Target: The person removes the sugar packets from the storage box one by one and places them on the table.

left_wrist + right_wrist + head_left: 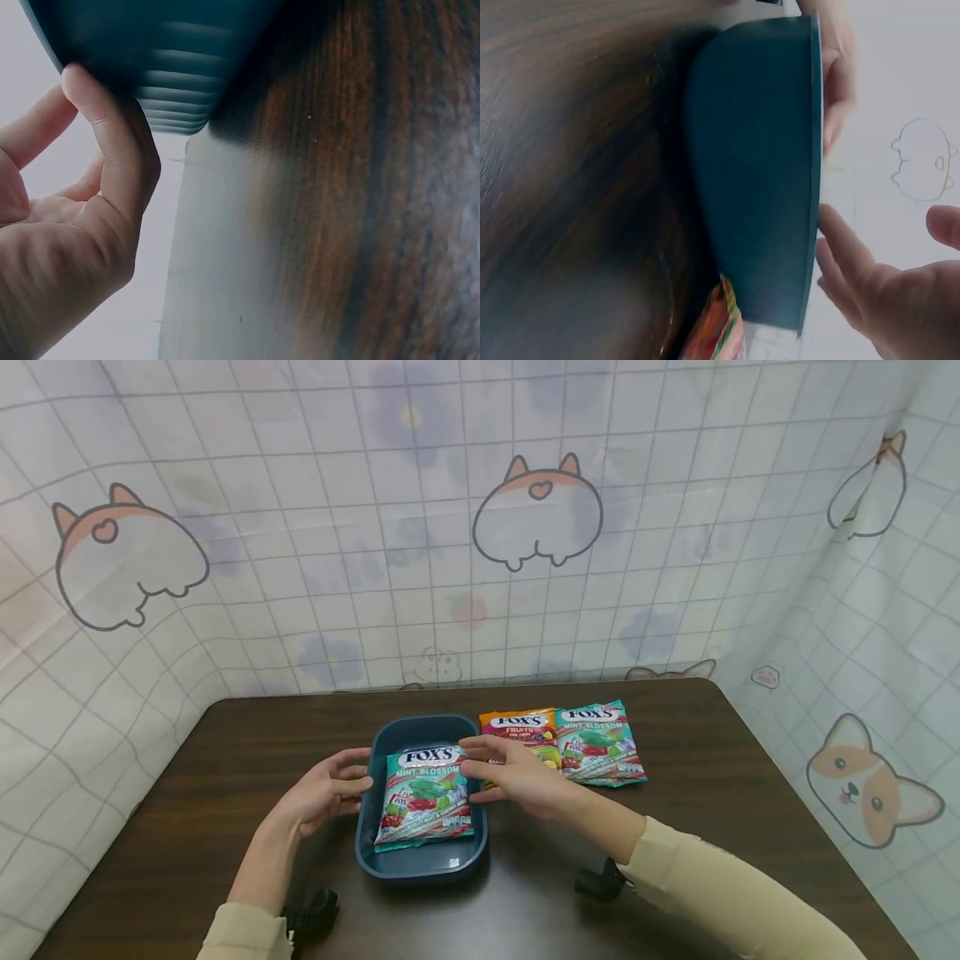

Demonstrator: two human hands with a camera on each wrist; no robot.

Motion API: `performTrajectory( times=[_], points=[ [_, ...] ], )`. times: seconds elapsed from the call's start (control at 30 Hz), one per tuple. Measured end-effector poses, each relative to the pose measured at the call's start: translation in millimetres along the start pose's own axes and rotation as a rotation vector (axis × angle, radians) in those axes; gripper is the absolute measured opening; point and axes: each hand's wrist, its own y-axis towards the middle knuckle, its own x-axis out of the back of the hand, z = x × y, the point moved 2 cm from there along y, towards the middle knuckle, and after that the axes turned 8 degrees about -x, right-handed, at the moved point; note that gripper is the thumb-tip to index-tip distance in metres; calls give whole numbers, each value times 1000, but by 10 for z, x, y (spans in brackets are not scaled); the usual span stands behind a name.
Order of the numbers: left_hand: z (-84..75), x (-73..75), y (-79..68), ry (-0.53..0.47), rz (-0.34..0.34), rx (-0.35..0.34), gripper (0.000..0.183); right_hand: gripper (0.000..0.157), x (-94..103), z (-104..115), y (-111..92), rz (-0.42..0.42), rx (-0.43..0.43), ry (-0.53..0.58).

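Observation:
A dark blue-green plastic tray (425, 870) stands on the table with a teal FOX'S Mint Blossom candy bag (426, 797) lying face up inside it. My left hand (330, 789) is at the tray's left side, fingers loosely bent. In the left wrist view, a fingertip of this left hand (90, 165) touches the tray wall (187, 67). Across the right rim reaches my right hand (521, 774), its fingers spread near the bag's upper right edge. The right wrist view shows one fingertip of the right hand (877, 292) at the rim of the tray (757, 165).
Right of the tray, an orange and red FOX'S Fruits candy bag (521, 727) lies partly behind my right hand. Beside it lies a second teal Mint Blossom bag (598, 743). The dark wooden table (697, 827) meets a white curtain (360, 585) with a grid and corgi drawings.

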Motion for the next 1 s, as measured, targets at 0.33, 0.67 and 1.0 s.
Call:
performTrajectory(
  times=[0.33,0.67,1.0],
  points=[
    [-4,36,-3,2,6,-7,64,58,-296,65,68,-65,-51,-39],
    [7,20,-3,6,5,-8,63,63,-523,70,101,-127,-134,-55],
    [18,10,5,11,12,-17,64,65,-584,6,132,-132,-194,3]
  ],
)
